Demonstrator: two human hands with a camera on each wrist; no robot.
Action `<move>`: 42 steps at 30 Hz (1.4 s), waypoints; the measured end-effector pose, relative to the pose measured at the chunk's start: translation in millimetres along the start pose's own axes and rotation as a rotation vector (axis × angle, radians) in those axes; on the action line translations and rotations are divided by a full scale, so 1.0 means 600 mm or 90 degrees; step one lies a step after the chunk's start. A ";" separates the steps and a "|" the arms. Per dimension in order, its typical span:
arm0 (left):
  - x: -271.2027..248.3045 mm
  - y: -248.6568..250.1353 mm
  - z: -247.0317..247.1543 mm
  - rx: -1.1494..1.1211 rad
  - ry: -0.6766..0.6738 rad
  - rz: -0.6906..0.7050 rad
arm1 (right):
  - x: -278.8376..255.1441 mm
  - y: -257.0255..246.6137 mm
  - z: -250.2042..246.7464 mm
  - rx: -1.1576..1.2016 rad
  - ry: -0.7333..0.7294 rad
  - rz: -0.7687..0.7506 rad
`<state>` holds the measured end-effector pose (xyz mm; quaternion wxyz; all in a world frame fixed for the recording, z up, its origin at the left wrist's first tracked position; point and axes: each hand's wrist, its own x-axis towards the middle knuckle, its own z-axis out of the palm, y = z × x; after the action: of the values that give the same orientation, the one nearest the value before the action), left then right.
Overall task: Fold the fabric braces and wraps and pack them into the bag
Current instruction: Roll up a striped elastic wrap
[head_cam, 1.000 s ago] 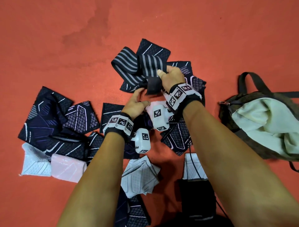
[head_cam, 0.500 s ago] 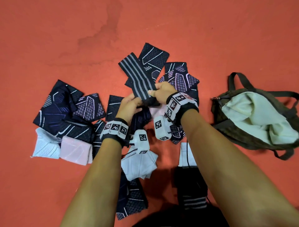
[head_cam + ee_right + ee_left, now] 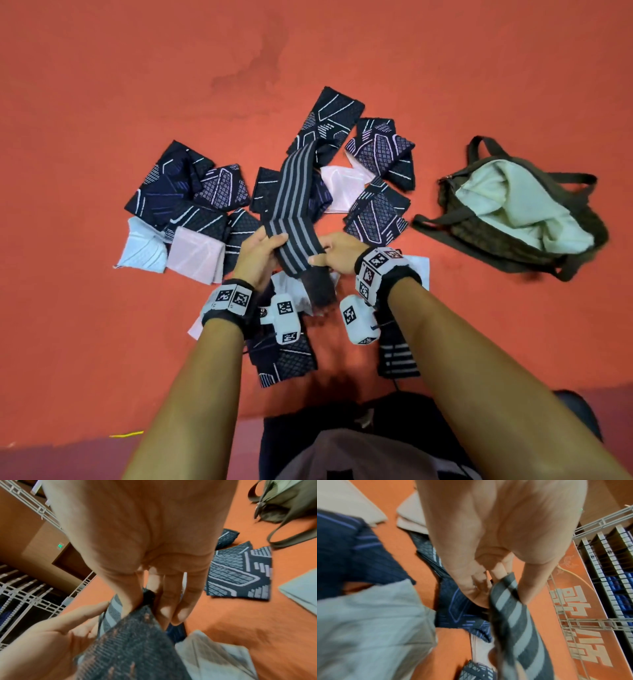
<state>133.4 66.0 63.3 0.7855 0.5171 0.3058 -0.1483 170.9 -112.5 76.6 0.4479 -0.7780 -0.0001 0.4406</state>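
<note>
Now drawn out long over the pile mid-floor: striped wrap [image 3: 294, 219], bunched a second ago. Left hand [image 3: 260, 255] and right hand [image 3: 337, 253] both pinching its near end. Probably ready for folding; bag [image 3: 507, 219] open toward floor's right edge, still unpacked

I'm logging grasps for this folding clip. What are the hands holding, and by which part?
Both hold the striped wrap near its dark end: the left hand grips one edge, the right hand pinches the other.
</note>
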 end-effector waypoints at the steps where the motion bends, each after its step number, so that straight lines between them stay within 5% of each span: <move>1: -0.015 -0.008 -0.008 0.010 0.003 -0.002 | -0.012 0.009 0.012 0.004 0.004 0.009; 7: -0.095 -0.074 -0.029 0.016 0.006 -0.044 | -0.046 0.067 0.078 -0.041 0.020 0.087; 16: -0.207 -0.225 -0.037 -0.042 0.118 -0.078 | -0.095 0.163 0.153 -0.193 -0.037 0.139; 21: -0.262 -0.288 -0.062 -0.028 0.081 -0.200 | -0.127 0.212 0.216 -0.248 -0.056 0.190; 24: -0.275 -0.310 -0.112 -0.025 0.022 -0.222 | -0.145 0.224 0.264 -0.255 0.010 0.221; 30: -0.308 -0.304 -0.215 -0.019 -0.035 -0.179 | -0.173 0.236 0.339 -0.160 0.197 0.277; 37: -0.347 -0.310 -0.268 -0.135 -0.017 -0.167 | -0.183 0.244 0.380 -0.124 0.193 0.262; 42: -0.355 -0.350 -0.246 -0.207 0.088 -0.142 | -0.189 0.266 0.363 -0.144 0.182 0.247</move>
<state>-194.2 93.2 5.7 0.8146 0.3557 0.4338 -0.1473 -110.6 -100.8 -2.8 0.2609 -0.8629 0.1633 0.4008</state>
